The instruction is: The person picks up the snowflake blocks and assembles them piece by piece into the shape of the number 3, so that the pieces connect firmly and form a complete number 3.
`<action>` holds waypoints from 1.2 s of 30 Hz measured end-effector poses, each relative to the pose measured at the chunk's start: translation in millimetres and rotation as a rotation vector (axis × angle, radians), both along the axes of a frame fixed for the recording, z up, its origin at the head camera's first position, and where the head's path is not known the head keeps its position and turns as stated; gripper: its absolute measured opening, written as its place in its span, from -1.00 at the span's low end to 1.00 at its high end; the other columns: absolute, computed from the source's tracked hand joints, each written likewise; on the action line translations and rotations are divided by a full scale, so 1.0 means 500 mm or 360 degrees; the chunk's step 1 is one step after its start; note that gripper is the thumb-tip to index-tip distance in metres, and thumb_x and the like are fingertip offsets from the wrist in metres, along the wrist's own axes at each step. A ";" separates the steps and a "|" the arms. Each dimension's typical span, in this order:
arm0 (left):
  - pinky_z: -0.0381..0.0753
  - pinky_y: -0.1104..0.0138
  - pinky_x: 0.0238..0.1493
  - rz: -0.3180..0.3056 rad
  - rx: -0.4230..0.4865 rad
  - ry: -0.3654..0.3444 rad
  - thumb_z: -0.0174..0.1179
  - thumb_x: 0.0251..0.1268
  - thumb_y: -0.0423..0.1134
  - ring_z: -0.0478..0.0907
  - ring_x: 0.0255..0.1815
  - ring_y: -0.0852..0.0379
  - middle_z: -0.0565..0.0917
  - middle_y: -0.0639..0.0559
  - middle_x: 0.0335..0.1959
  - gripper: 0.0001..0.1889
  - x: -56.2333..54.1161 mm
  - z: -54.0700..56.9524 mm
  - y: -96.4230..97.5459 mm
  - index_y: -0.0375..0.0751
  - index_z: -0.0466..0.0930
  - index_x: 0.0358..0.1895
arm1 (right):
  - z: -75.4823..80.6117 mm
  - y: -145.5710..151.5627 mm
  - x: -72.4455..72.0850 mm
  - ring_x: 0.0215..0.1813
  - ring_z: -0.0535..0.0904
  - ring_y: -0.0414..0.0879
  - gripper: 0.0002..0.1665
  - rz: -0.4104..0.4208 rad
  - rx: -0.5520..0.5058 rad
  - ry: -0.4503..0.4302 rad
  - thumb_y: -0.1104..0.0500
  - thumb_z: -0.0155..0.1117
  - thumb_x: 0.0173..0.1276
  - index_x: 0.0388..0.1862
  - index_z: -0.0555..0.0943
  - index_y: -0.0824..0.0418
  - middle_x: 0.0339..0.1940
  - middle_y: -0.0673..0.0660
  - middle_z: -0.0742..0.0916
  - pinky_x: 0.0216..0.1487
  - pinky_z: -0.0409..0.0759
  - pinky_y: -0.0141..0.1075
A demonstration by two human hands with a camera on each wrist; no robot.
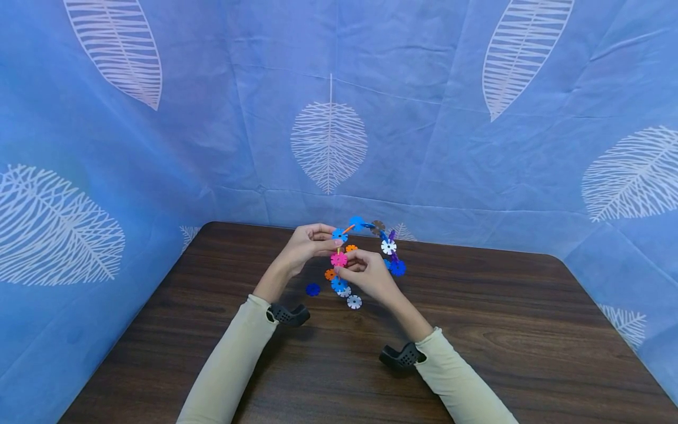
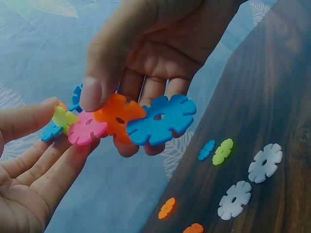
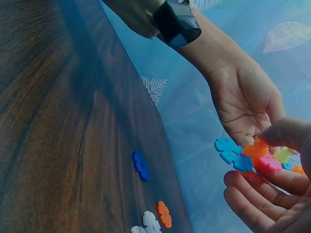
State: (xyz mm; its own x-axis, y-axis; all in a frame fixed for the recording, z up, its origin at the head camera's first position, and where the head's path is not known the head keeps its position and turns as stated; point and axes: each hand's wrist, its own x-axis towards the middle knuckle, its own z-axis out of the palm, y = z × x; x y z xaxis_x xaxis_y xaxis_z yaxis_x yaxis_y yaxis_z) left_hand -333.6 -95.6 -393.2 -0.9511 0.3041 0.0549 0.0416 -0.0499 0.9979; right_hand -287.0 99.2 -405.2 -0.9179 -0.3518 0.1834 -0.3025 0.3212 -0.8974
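Observation:
Both hands hold a chain of slotted plastic snowflake discs above the table. My left hand (image 1: 307, 250) pinches it near a light blue disc (image 1: 339, 235) and, in the left wrist view, a yellow-green disc (image 2: 63, 119). My right hand (image 1: 371, 275) grips it lower, its thumb over a pink disc (image 2: 87, 128) and an orange disc (image 2: 119, 114). Another blue disc (image 2: 163, 119) ends the chain beyond the orange one. From the left hand, the chain curves up and right past a brown disc (image 1: 378, 226) and a white disc (image 1: 388, 247) to a dark blue disc (image 1: 397, 268).
Loose discs lie on the dark wooden table (image 1: 477, 330): a dark blue disc (image 1: 313, 290), a white disc (image 1: 354, 302) and several others near the hands. A blue cloth (image 1: 413, 147) with white leaf prints hangs behind. Each wrist wears a black band (image 1: 288, 315).

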 end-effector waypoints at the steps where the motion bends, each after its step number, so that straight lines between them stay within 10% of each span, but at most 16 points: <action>1: 0.76 0.19 0.03 0.0004 0.0006 -0.0001 0.32 0.36 -0.35 0.75 -0.22 0.18 0.71 -0.02 -0.18 -0.59 0.001 0.001 0.001 -0.46 0.52 0.20 | 0.000 0.000 0.000 -0.18 0.76 -0.03 -0.69 -0.0003 -0.0005 -0.0004 0.21 0.40 0.38 -0.01 0.68 0.39 -0.09 0.32 0.79 -0.13 0.73 -0.40; 18: 0.61 -0.09 0.22 0.0005 0.0052 0.0046 0.27 0.41 -0.32 0.75 -0.22 0.20 0.73 0.05 -0.20 -0.60 0.001 0.001 -0.001 -0.44 0.52 0.22 | 0.003 0.002 0.000 -0.18 0.78 0.09 -0.76 0.0003 -0.0074 -0.0037 0.28 0.32 0.43 -0.04 0.64 0.44 -0.13 0.39 0.78 -0.07 0.78 -0.13; 25: 0.60 -0.11 0.24 -0.0031 0.0063 0.0026 0.28 0.41 -0.32 0.75 -0.21 0.16 0.74 -0.14 -0.12 -0.62 0.002 0.001 -0.001 -0.44 0.52 0.19 | -0.001 0.003 -0.004 -0.24 0.77 0.12 -0.78 -0.0051 -0.0099 -0.0003 0.23 0.24 0.51 -0.14 0.68 0.41 -0.15 0.40 0.78 -0.26 0.69 -0.38; 32: 0.57 -0.15 0.25 -0.0015 0.0034 0.0000 0.32 0.38 -0.30 0.77 -0.21 0.11 0.74 -0.11 -0.10 -0.61 0.004 0.005 0.001 -0.40 0.53 0.18 | 0.001 0.005 -0.004 -0.33 0.72 -0.10 -0.73 -0.0103 -0.0081 -0.0023 0.21 0.22 0.54 -0.18 0.71 0.42 -0.30 0.33 0.78 -0.13 0.77 0.10; 36: 0.60 -0.12 0.25 -0.0014 0.0010 -0.0009 0.33 0.38 -0.28 0.78 -0.20 0.10 0.74 -0.18 -0.05 -0.60 0.005 0.008 0.003 -0.40 0.53 0.19 | 0.001 0.008 -0.005 -0.32 0.73 -0.07 -0.72 -0.0070 -0.0053 -0.0001 0.19 0.22 0.54 -0.15 0.71 0.42 -0.30 0.33 0.79 -0.14 0.78 0.04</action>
